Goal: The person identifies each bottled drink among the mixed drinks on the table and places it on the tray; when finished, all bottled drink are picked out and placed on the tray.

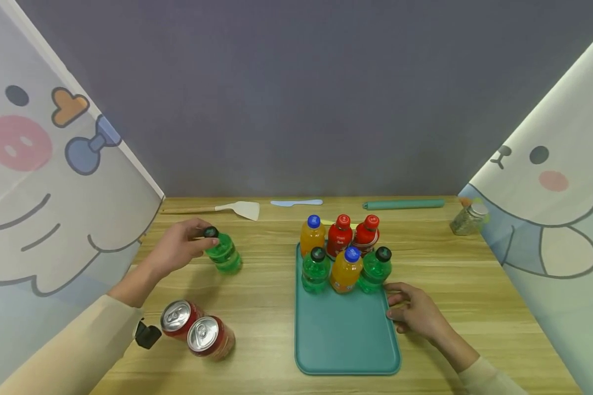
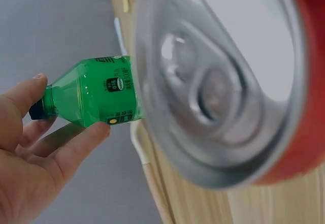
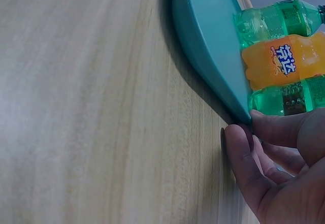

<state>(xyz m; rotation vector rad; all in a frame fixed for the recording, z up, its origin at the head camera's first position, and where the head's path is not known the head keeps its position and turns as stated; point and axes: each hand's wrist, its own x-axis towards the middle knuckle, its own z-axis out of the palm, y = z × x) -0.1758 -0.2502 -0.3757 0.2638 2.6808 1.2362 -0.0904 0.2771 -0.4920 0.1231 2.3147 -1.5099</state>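
Note:
At the left, my left hand grips a green soda bottle by its black-capped neck. In the left wrist view, the thumb lies against the cap and the fingers reach under the neck. My right hand pinches the right rim of a teal tray between thumb and fingers. The tray's far half holds two rows of bottles: an orange bottle and two red bottles behind, then an orange bottle between two green bottles in front.
Two red soda cans stand at the near left, below my left forearm. Along the back lie a spatula, a light blue knife and a green rolling-pin-like rod. A glass jar stands at the back right.

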